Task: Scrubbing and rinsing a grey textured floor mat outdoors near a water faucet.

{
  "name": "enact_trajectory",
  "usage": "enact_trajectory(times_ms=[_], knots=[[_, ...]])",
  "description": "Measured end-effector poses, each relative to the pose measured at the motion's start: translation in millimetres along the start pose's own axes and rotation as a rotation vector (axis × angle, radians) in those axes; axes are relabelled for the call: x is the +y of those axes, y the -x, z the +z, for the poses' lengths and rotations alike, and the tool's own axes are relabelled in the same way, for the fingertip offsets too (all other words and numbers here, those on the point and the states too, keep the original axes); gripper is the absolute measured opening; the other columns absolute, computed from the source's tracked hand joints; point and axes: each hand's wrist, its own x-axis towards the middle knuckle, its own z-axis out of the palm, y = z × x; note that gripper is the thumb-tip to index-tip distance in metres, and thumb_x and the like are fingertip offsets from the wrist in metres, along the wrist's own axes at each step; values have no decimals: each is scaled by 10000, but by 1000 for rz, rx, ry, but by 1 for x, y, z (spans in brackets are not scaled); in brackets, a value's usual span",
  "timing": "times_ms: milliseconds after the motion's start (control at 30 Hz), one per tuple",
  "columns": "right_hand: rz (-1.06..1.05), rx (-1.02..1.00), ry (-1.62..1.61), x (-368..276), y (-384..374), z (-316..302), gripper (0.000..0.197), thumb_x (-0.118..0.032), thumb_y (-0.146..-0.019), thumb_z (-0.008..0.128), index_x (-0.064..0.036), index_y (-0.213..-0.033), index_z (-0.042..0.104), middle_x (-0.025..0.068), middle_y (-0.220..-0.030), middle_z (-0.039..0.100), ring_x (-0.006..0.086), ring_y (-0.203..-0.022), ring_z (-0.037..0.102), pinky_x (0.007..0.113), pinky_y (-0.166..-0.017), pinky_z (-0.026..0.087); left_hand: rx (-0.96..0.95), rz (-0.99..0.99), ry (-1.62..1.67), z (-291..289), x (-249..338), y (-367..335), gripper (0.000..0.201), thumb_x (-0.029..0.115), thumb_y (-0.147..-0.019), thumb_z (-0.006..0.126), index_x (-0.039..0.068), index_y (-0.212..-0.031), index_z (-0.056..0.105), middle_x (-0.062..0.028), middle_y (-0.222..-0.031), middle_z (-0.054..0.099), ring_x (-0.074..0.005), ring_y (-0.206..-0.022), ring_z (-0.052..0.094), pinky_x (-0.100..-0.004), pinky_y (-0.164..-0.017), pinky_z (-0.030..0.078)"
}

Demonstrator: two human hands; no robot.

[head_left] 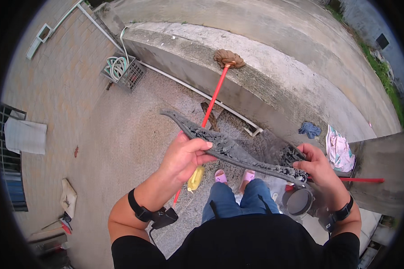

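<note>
A floppy dark grey mat [231, 150] with a raised rim and pale, foam-like patches is held up in front of my body. My left hand [188, 154] pinches its near rim, thumb on top. At the mat's right end, the fingers of my right hand [316, 163] close on its edge. Part of the mat's far side hangs down behind the near rim. Beyond it, a red-handled mop [216, 96] leans on the low wall, its brown head [229, 59] up on top. Below the mat, a yellow bottle [195, 178] is on the ground.
A low concrete wall [175, 76] with a white pipe [173, 80] along its foot crosses ahead. A grey crate [132, 76] holds a coiled hose [116, 67]. To the right are a blue cloth [309, 130], a pink-patterned cloth [340, 148], a red pole [363, 180] and a round dark container [299, 201].
</note>
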Motion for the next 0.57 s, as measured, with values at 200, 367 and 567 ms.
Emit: enact_trajectory(times_ms=[200,367,567], knots=[[-252,-176,36,-103,-53,6,159,-53,-769,578,5,-916,555,28,-816,608,80,-740,557,214,-679,443,111,276,11,4,97,37,107,-22,-789,538,-64,-887,546,-147,-874,635,-235,-807,649,-347,-747,560],[-341,-302,24,-169,-94,14,166,-116,-800,558,14,-902,547,63,-778,610,108,-653,604,229,-596,486,162,451,129,2,144,54,59,-32,-798,531,-50,-853,541,-164,-904,619,-241,-841,641,-368,-812,545],[-483,-621,18,-240,-134,34,242,-202,-848,548,19,-946,542,76,-790,625,159,-656,633,263,-656,530,424,638,138,3,195,86,80,-44,-822,503,-72,-896,505,-169,-922,602,-268,-874,636,-370,-836,545]])
